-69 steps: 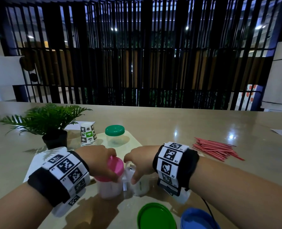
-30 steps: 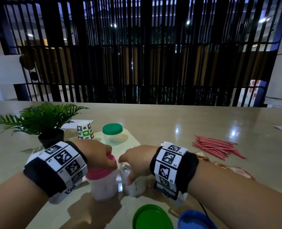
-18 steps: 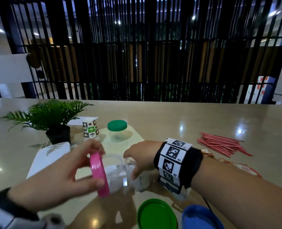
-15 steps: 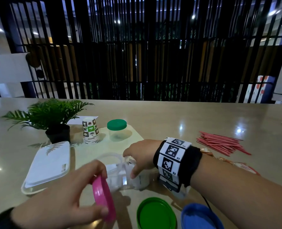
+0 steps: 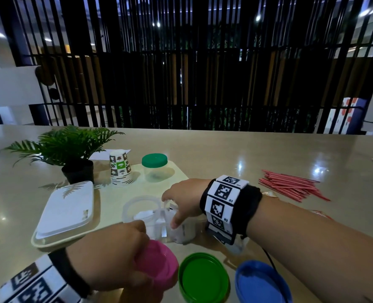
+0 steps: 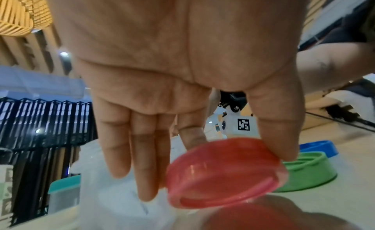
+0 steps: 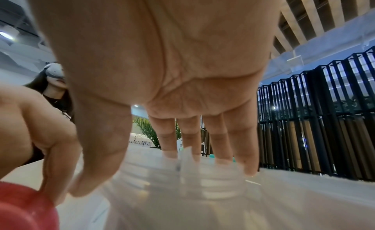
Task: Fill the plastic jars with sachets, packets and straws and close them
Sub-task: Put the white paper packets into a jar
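My left hand point(image 5: 120, 256) pinches a pink lid point(image 5: 158, 266) between thumb and index finger, low over the table just left of the green lid point(image 5: 203, 278). In the left wrist view the pink lid point(image 6: 225, 172) hangs tilted, its open side down, and the other fingers are straight. My right hand point(image 5: 181, 206) grips the threaded neck of a clear jar point(image 5: 182, 230) from above. In the right wrist view its thumb and fingers curl round the jar's mouth point(image 7: 182, 182). A second clear jar point(image 5: 140, 212) stands open just to the left, touching it.
A blue lid point(image 5: 262, 283) lies right of the green one. Red straws point(image 5: 290, 186) and sachets point(image 5: 318, 214) lie on the right. A tray point(image 5: 179, 171) carries a white lidded box point(image 5: 67, 211), a green-lidded jar point(image 5: 155, 169) and stacked paper cups point(image 5: 120, 169). A potted plant point(image 5: 72, 149) stands behind.
My left hand has taken the pink lid off the left jar and carried it back toward me, down beside the green lid. The right hand has stayed on its jar.
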{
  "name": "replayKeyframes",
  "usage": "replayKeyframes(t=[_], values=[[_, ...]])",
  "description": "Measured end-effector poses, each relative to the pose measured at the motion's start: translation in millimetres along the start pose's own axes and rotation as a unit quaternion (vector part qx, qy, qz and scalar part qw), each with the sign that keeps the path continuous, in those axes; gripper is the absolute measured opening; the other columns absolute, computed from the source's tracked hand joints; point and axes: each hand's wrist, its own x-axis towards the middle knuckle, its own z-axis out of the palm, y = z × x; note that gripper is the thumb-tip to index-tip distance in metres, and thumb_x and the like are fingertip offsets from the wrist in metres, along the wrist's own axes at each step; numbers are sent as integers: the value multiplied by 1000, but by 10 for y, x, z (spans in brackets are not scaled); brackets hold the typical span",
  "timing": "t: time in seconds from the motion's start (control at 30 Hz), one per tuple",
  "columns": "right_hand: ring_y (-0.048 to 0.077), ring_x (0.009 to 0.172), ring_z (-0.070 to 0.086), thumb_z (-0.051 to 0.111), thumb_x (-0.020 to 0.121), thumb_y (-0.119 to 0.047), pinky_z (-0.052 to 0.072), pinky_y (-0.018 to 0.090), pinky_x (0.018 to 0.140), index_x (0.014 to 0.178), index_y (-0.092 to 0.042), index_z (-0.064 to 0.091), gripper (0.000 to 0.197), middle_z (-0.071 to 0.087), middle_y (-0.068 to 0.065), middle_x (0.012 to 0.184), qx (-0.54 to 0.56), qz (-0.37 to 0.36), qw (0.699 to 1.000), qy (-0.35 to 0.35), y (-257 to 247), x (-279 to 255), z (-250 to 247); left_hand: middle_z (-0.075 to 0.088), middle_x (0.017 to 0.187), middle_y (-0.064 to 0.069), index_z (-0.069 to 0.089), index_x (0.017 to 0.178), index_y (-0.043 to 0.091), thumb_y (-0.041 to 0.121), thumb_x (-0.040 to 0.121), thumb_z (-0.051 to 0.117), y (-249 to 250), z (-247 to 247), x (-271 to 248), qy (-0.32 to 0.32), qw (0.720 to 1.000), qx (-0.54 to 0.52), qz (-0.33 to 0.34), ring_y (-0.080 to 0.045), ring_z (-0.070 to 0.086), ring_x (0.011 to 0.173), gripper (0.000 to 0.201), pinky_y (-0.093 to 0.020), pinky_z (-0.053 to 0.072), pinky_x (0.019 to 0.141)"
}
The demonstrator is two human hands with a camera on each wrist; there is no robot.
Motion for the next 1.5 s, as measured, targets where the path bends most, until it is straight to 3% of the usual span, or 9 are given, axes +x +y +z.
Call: replayKeyframes(t=[0.17, 0.3, 0.5, 0.63, 0.8, 1.03, 1.23, 1.37, 1.5], values=[[22, 127, 45, 67, 84, -47, 38, 32, 97, 145, -18, 35, 75, 45, 0, 142, 2, -1, 1000, 0, 8, 2, -4, 62, 102, 8, 66, 96, 23, 80, 54, 38, 10, -9, -1, -45, 997, 57, -19, -10, 62, 91, 76, -26, 52, 79], [22, 126, 46, 67, 84, -46, 39, 32, 95, 144, -18, 36, 73, 46, 0, 140, 5, 0, 1000, 2, 16, 7, 4, 66, 108, 5, 67, 108, 24, 64, 78, 60, 72, -54, 8, -62, 993, 90, -37, -15, 63, 99, 51, -29, 53, 86], [22, 122, 48, 67, 83, -47, 41, 33, 92, 143, -19, 37, 74, 49, 0, 136, 7, 3, 1000, 2, 16, 8, 7, 49, 98, 15, 50, 84, 34, 68, 80, 55, 36, -433, 35, 84, 993, 59, -64, -4, 50, 89, 35, -23, 45, 78], [22, 120, 51, 68, 82, -47, 43, 34, 91, 144, -20, 37, 74, 52, 0, 133, 12, 6, 1000, 6, 23, 7, 22, 40, 120, 19, 38, 113, 44, 72, 72, 60, -86, -553, 188, 132, 989, 12, -65, -6, 45, 110, 54, -29, 43, 93], [22, 124, 49, 69, 81, -48, 44, 36, 99, 145, -20, 35, 77, 49, -1, 139, 4, -5, 1000, 12, 42, 21, 36, 29, 150, 12, 20, 148, 41, 64, 71, 72, -185, -536, 492, 5, 997, -19, -74, -11, 39, 133, 96, -31, 37, 107], [27, 114, 51, 71, 79, -49, 47, 38, 90, 143, -21, 35, 79, 42, 7, 133, 20, -7, 999, 37, 101, 56, 86, 43, 141, 11, 32, 144, 40, 62, 68, 76, -318, -415, 704, -51, 994, -18, -94, -11, 46, 125, 92, -28, 43, 101], [18, 124, 48, 51, 95, -41, 37, 31, 103, 142, -18, 40, 53, 50, 0, 139, 169, -25, 985, 38, 510, -90, -239, 47, 136, 16, 35, 141, 43, 64, 62, 78, -416, -364, 734, -40, 995, -36, -82, -7, 47, 121, 92, -26, 42, 100], [13, 109, 57, 44, 100, -29, 42, 27, 87, 128, -22, 53, 30, 59, -4, 122, 203, 85, 971, 96, 1147, -107, -351, 47, 136, 17, 33, 140, 45, 65, 62, 77, -427, -350, 738, -43, 995, -36, -80, -7, 45, 122, 91, -25, 39, 99], [17, 97, 62, 47, 99, -25, 47, 26, 77, 125, -15, 56, 29, 64, 3, 113, 134, 196, 971, 11, 1584, 42, -107, 45, 137, 16, 33, 140, 45, 63, 64, 78, -438, -329, 743, -44, 995, -41, -80, -8, 45, 123, 90, -23, 38, 93]])
